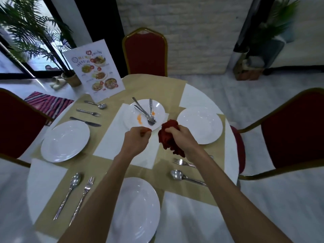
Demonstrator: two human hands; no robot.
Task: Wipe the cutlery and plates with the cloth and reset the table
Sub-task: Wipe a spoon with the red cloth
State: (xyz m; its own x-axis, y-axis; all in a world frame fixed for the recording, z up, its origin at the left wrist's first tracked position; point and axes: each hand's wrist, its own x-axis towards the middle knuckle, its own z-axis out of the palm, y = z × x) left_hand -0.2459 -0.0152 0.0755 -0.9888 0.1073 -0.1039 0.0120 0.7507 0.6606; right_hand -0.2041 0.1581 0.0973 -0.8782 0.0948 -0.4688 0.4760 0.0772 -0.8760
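Bare forearms, left hand [138,137], right hand [181,135]

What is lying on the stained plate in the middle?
Three pieces of cutlery, one a fork, and orange smears. The overlapping heads hide what the others are.

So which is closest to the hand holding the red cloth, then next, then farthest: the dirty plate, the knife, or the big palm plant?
1. Dirty plate, just left of the right hand gripping the red cloth.
2. Knife, across the table on the left side.
3. Palm plant, off the table, on the floor at far left.
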